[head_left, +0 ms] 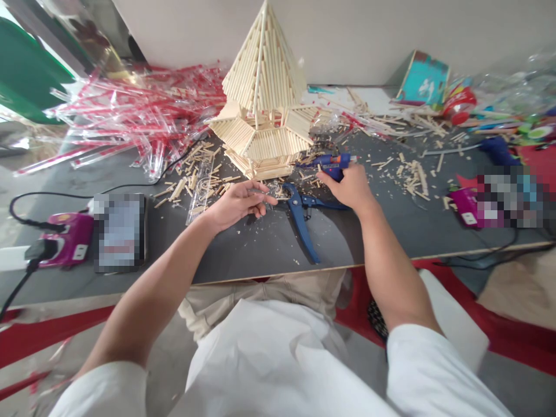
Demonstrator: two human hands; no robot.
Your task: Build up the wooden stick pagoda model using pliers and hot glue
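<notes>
My right hand (354, 188) is closed round the handle of a blue glue gun (333, 161), whose nozzle points left toward a model pavilion. Built of thin pale wooden sticks, the model (264, 145) has a tall pointed roof (260, 63) above slanted lower roof panels. My left hand (241, 204) hovers just in front of its base, fingers loosely bent and apart, with nothing visible in them. Between my hands, a blue-handled cutter (299, 223) lies on the dark table (243, 255), its handles spread.
Red-and-clear plastic wrappers (152, 110) pile up at the back left. Stick offcuts (180, 185) litter the table beside a clear ruler (202, 188). A phone (120, 231) and purple power strip (69, 237) lie left; another purple block (467, 207) and a teal tub (423, 78) stand right.
</notes>
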